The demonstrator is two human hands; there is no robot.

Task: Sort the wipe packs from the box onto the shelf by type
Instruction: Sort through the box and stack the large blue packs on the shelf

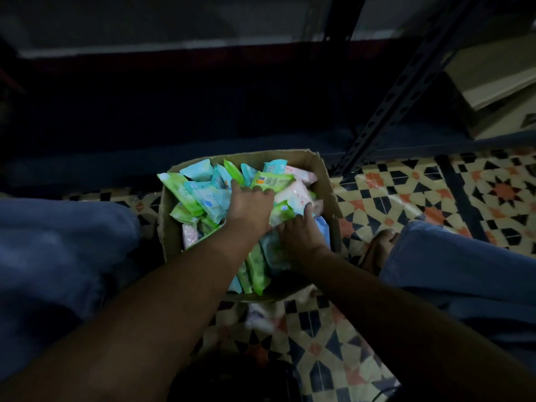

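I find both hands down in the cardboard box (326, 181), which stands on the tiled floor between the knees, directly ahead. The left hand (251, 203) lies flat, fingers relaxed, upon the mixed wipe packs (203, 195). The right hand (301, 232) curls round a green pack (280, 213) just beside it. The shelf (406, 91) lies beyond, up and right, so I judge the right hand nearer
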